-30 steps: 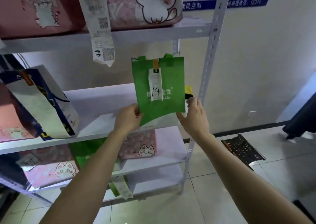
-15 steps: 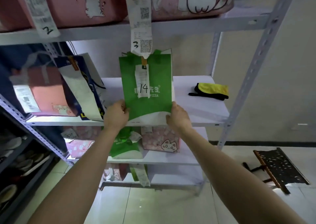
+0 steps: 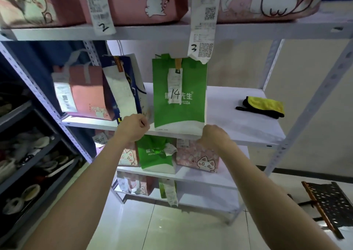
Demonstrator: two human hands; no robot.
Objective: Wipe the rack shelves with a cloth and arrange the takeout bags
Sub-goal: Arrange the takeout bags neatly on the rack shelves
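Shelving comes first: a white metal rack with perforated uprights (image 3: pixel 324 89) fills the view. Its top level is crowded with pink cat-print bags (image 3: pixel 145 1), one of which trails a long paper receipt marked 3 (image 3: pixel 204 20).

On the flat white middle shelf (image 3: pixel 238 123), close to the front lip, stands the green non-woven takeout bag (image 3: pixel 179 114). It is upright on its white base with its long axis vertical and its handles at the top. Its broad printed face is turned outward, probably so that the order slip can be read from the aisle. Just to its left a blue-and-white paper bag (image 3: pixel 124 89) leans against a pink bag with grey handles (image 3: pixel 86 95). Setting the green one next to them looks like building a row.

Well apart on the right lies the folded yellow-and-black cloth (image 3: pixel 261 106), likely put down so both hands are free for arranging.

The right hand (image 3: pixel 214 137) meets the green bag's lower right corner with its fingers curled. I judge it to be gripping that corner to square the base. The left hand (image 3: pixel 133 127) is bunched into a fist just beside the lower left corner. Whether it pinches the fabric cannot be told.

Smallest is the narrow white receipt numbered 14 (image 3: pixel 174 85), clipped under a tan tab and hanging straight down the bag's front.
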